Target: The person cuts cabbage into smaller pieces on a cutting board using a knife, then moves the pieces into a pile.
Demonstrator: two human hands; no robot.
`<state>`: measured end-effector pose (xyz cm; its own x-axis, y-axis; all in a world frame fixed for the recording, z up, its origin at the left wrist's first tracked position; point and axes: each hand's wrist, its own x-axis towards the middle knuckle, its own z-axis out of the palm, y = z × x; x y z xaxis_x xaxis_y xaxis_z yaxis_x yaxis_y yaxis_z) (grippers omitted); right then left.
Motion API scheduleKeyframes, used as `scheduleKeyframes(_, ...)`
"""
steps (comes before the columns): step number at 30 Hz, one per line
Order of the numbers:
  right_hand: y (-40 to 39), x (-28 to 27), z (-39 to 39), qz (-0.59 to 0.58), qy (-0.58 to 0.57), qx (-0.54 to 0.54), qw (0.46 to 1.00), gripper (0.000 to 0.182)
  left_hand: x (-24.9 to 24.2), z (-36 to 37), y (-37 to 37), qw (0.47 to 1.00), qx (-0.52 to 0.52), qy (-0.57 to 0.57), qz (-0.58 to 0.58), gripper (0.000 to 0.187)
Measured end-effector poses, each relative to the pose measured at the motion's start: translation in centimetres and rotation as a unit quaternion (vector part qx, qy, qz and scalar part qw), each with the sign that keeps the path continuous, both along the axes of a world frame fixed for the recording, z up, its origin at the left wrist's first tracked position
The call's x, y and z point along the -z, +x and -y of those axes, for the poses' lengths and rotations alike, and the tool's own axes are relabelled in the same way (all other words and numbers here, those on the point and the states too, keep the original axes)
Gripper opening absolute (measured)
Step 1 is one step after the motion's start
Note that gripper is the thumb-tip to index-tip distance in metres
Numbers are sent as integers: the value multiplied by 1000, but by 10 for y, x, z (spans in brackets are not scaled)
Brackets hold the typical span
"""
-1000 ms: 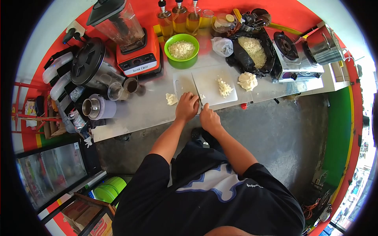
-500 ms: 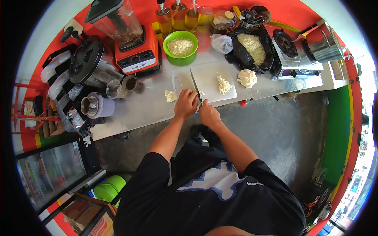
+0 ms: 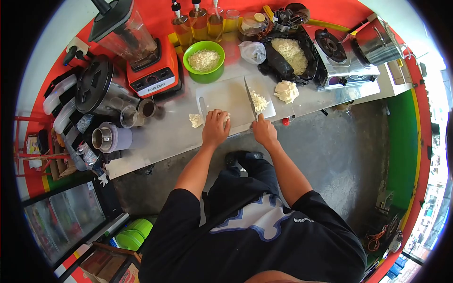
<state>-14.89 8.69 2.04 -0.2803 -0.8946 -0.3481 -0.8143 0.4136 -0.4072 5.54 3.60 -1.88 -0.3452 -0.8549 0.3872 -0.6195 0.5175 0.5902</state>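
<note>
On the front edge of the white cutting board (image 3: 222, 95), my left hand (image 3: 216, 127) curls its fingers over a pale piece of food (image 3: 227, 117), mostly hidden by them. My right hand (image 3: 264, 131) grips the handle of a kitchen knife (image 3: 250, 95), its blade pointing away from me beside a pile of pale chopped pieces (image 3: 258, 102). A whitish, ruffled clump, perhaps mushroom (image 3: 196, 120), lies at the board's left edge. A larger clump of the same kind (image 3: 286, 91) sits on the counter right of the board.
Behind the board stands a green bowl (image 3: 204, 75) of pale shreds, with a red blender (image 3: 153, 78) to its left. A black bag (image 3: 278, 61) holds more shreds, near a gas stove (image 3: 347, 70) and a steel pot (image 3: 377, 45). Oil bottles (image 3: 198, 26) line the wall.
The knife has moved right, away from my left hand to the chopped pile, carried by my right hand. My left hand has shifted slightly left on the board. The camera view has shifted a little.
</note>
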Motion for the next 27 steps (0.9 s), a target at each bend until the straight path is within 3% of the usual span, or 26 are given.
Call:
scheduleKeyframes(10, 48, -9, -10, 47, -12, -97, 994, 31, 1, -1, 0, 1000, 20, -4, -7, 18)
scheduleKeyframes(19, 58, -26, -8, 14, 14, -114, 993, 30, 12, 3, 1, 998, 30, -54, 4, 17)
scheduleKeyframes(21, 62, -32, -8, -35, 17, -143, 989, 22, 12, 3, 2, 998, 28, -48, 11, 17)
scheduleKeyframes(27, 73, -12, -13, -67, 34, -128, 989, 20, 10, 3, 3, 998, 30, -50, -3, 19)
